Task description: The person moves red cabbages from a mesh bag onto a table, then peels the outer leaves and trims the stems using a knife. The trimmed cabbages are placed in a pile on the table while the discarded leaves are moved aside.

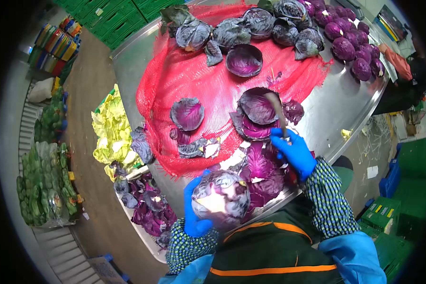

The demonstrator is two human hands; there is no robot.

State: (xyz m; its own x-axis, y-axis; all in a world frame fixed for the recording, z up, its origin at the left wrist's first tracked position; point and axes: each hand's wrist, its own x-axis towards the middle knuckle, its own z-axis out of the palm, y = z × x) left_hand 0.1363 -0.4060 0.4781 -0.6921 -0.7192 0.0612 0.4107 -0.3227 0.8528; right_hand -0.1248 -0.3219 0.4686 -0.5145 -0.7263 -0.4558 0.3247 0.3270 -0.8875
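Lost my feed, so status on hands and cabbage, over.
Left hand grips red cabbage. Right hand holds knife. Loose leaves litter red net ahead.

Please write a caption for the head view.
Left hand holds a red cabbage; right hand holds a knife over loose leaves.

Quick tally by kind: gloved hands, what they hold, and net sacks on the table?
Gloved hands: 2 (left hand, right hand)
Red cabbage, held: 1
Knife, held: 1
Red net sack: 1
Total: 5
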